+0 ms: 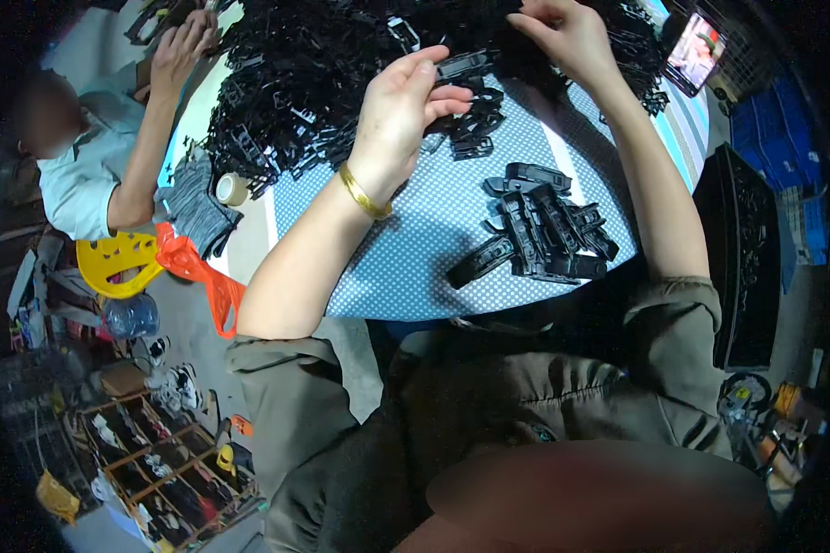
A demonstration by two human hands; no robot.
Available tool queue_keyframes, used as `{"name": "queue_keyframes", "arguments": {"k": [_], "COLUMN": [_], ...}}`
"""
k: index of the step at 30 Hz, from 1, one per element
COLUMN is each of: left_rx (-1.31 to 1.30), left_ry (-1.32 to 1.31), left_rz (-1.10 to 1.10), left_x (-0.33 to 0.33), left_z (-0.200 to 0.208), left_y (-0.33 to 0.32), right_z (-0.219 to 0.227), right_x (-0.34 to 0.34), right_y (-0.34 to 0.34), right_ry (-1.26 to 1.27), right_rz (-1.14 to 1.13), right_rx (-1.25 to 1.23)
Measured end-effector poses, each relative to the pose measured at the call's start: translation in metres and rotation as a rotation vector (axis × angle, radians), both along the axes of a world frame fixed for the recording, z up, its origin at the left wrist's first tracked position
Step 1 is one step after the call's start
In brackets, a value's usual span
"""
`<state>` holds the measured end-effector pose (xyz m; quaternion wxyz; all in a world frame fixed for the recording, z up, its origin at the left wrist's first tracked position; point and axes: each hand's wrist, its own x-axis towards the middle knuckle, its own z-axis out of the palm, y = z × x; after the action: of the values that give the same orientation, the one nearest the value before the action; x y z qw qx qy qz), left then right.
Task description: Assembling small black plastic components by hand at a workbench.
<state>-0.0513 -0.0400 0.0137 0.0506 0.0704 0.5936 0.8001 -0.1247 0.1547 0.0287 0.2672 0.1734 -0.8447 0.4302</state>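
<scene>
Head view shows black plastic parts on a desk [378, 276] with a dotted cover, most of them in a broad heap [286, 74] across its far side. A smaller pile [558, 230] lies on the near right, apart from the heap, its pieces overlapping at several angles. The left grip [392, 115] is at the heap's near edge, thumb and forefinger close together, the other fingers curled below; one part [463, 64] sits right at the fingertips, but I cannot tell whether it is pinched or lies just beyond them. The right grip [576, 41] is at the top of the view, over the heap's right side, fingers bent and narrow; whether it holds anything I cannot tell. The step in hand looks like picking or handling single parts at the heap. As I judge it, the next move calls for a firm pinch on one part's sides and a clean lift, since the pieces lie tangled and could drag neighbours along. A phone [696, 53] stands beyond the right forearm; a tape roll [232, 189] and a grey cloth [198, 207] lie on the left, near a co-worker's raised arm [148, 152].
</scene>
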Motion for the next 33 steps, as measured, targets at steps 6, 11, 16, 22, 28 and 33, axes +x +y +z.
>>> {"name": "queue_keyframes", "arguments": {"k": [6,11,16,22,28,33], "left_rx": [0.015,0.060,0.080,0.042,0.033,-0.050], "left_ry": [-0.062,-0.062,-0.065,-0.089,-0.037,0.056], "left_rz": [-0.066,-0.049,-0.051,-0.022,0.013,0.011], "left_x": [0.006,0.005,0.004,0.003,0.005,0.006], "left_z": [-0.002,-0.005,-0.006,-0.007,-0.007,0.002], "left_y": [0.001,0.004,0.005,0.005,0.006,0.002], "right_z": [0.009,-0.005,-0.013,-0.004,-0.009,-0.005], "right_x": [0.041,0.038,0.033,0.037,0.037,0.041], "right_y": [-0.015,-0.016,-0.010,-0.005,-0.007,-0.013], "right_ry": [-0.447,-0.237,-0.173,0.101,0.097,0.020], "right_rz": [0.594,0.559,0.552,0.488,0.528,0.599], "right_rx": [-0.542,-0.237,-0.030,0.192,0.151,0.049]}}
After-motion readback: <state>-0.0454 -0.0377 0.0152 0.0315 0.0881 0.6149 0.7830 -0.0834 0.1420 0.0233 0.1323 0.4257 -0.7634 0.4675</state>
